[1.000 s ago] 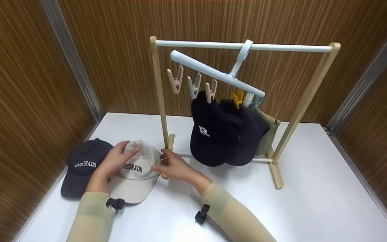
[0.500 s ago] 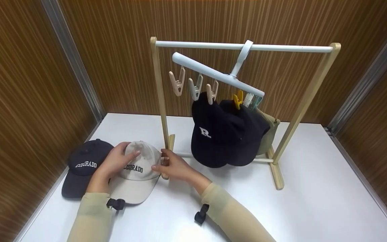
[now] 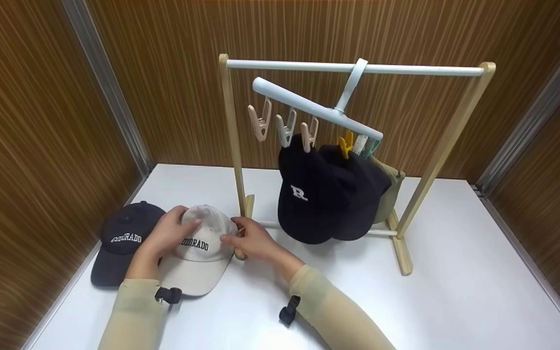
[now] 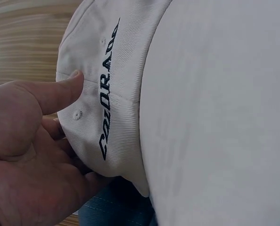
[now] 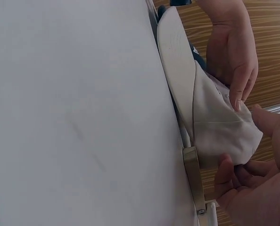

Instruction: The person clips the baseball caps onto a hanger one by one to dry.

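Observation:
A beige baseball cap with dark COLORADO lettering lies brim toward me on the left of the table. My left hand grips its left side, thumb on the front of the crown; in the left wrist view the other fingers go behind the fabric of the cap. On the opposite side, my right hand pinches the crown's edge beside the rack's left foot. The right wrist view has both hands around the crown of the cap. A navy COLORADO cap lies at the left, partly behind my left hand.
A wooden rack with white bars stands behind my right hand. From its top bar hangs a white hanger with several clothespins, holding dark caps and an olive cap. Wood-grain walls enclose the table.
The hanger's left end has swung slightly right and down in view. Both hands stay on the beige cap with hardly any movement.

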`<state>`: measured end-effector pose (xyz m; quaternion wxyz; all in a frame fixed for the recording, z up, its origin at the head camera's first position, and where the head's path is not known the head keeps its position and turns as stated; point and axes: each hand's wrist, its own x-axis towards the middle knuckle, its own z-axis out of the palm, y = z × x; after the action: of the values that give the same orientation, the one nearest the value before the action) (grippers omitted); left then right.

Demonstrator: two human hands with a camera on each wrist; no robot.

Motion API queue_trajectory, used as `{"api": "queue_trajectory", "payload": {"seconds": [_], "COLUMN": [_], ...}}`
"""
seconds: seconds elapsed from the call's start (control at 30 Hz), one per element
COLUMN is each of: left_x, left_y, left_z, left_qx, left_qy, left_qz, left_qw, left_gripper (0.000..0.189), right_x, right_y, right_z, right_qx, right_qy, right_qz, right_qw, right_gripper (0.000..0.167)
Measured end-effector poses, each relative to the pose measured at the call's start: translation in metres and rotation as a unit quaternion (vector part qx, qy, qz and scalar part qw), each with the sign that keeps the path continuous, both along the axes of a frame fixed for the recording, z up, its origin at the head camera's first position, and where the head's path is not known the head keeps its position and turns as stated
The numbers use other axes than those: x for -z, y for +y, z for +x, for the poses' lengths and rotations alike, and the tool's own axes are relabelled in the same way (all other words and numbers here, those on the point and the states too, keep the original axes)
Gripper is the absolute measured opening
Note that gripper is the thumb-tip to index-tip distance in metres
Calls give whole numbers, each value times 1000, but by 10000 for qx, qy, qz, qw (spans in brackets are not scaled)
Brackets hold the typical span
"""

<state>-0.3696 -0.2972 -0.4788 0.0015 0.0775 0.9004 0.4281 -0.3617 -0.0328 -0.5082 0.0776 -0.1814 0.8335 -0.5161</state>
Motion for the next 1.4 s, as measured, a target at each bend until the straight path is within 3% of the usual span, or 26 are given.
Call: {"api": "queue_trajectory", "payload": {"seconds": [0.43, 0.67, 1.07, 1.4], "left_x": [-4, -6, -15, -20], "left_y": [-3, -3, -2, 3], "left_z": [-7, -9, -15, -16], "left_qx": [107, 248, 567, 856], "left_qy": [58, -8, 278, 247], "left_qz": [121, 39, 499, 900], "left_qw": [9999, 9997, 9968, 9920], "left_gripper": [32, 29, 21, 25], "right_x": [-1, -5, -15, -30], "right_y": [-5, -4, 1, 7], "right_z": [0, 2, 1, -1], "right_qx": [311, 339, 496, 492], "right_qy": [-97, 210, 360, 618], "right_qz": [-340, -296, -571, -145], "right_qw": [9989, 9988, 9965, 9968], "right_gripper": [26, 22, 20, 26]}}
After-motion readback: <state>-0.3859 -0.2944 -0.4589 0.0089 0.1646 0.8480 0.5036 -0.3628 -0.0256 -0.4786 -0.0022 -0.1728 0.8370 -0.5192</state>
